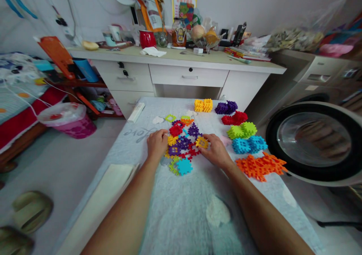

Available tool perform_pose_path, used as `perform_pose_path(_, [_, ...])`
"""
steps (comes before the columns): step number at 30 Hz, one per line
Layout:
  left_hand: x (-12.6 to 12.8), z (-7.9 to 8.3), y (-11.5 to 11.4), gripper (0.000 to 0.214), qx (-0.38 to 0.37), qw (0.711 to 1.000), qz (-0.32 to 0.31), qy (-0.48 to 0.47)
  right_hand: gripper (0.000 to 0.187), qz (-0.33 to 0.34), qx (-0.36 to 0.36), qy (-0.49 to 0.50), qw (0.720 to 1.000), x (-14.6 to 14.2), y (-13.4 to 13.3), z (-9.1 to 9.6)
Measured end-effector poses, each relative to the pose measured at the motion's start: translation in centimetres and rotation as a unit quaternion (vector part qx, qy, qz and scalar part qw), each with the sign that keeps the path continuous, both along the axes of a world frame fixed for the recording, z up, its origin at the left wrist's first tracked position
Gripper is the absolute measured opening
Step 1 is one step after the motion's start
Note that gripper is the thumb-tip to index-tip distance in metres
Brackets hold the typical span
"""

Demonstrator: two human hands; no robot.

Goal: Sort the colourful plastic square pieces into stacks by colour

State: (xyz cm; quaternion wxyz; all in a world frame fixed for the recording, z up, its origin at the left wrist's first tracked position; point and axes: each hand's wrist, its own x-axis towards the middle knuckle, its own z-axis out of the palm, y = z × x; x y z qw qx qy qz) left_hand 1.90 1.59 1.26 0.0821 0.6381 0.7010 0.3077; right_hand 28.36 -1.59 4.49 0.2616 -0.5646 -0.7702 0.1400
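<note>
A loose pile of colourful plastic interlocking building pieces lies mid-table, among them a red piece, a dark purple piece and a blue piece. At the pile's right edge, my right hand pinches a yellow square window-like piece between thumb and fingers. My left hand rests against the left side of the pile with its fingers curled together, close to a yellow piece. Whatever its fingertips hold, if anything, is hidden.
Colour-sorted stacks stand along the right: yellow, purple, red, green, blue and orange. A white remote-like box lies far left. A washing machine with its door open stands right.
</note>
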Motion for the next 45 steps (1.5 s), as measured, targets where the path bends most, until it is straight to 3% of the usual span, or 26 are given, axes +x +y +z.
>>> perform_pose_path(5, [0.1, 0.3, -0.1, 0.033, -0.010, 1.000, -0.004, -0.010, 0.047, 0.005, 0.031, 0.003, 0.999, 0.4, 3.4, 3.8])
perform_pose_path(10, [0.0, 0.0, 0.0, 0.034, 0.004, 0.996, -0.047, -0.080, 0.050, -0.048, 0.066, -0.076, 0.994, 1.3, 10.9, 6.8])
perform_pose_path(17, [0.1, 0.1, 0.0, 0.033, 0.010, 0.993, -0.054, -0.103, 0.046, -0.127, 0.028, -0.174, 0.976, 2.9, 20.0, 6.8])
perform_pose_path(26, [0.0, 0.1, 0.1, 0.031, 0.012, 0.993, -0.055, -0.101, 0.047, -0.112, 0.011, -0.225, 0.968, 2.8, 25.0, 6.3])
perform_pose_path(32, [0.0, -0.1, 0.1, 0.030, 0.013, 0.993, -0.055, -0.105, 0.046, -0.107, 0.010, -0.200, 0.974, 2.9, 25.4, 5.7])
perform_pose_path(36, [0.0, -0.3, 0.1, 0.029, 0.013, 0.992, -0.050, -0.115, 0.040, -0.100, 0.082, -0.120, 0.984, 2.7, 23.7, 5.6])
perform_pose_path(40, [-0.1, -0.4, 0.4, 0.029, 0.029, 0.988, -0.041, -0.145, 0.032, -0.046, 0.140, -0.016, 0.989, 0.8, 19.4, 5.2])
perform_pose_path(42, [-0.2, -0.6, 0.6, 0.028, 0.059, 0.986, -0.031, -0.155, 0.029, -0.001, 0.103, 0.021, 0.994, -0.9, 16.4, 4.6])
perform_pose_path(45, [-0.4, -0.8, 0.9, 0.026, 0.107, 0.981, -0.006, -0.160, 0.023, 0.128, 0.015, 0.040, 0.991, -3.7, 11.7, 3.4])
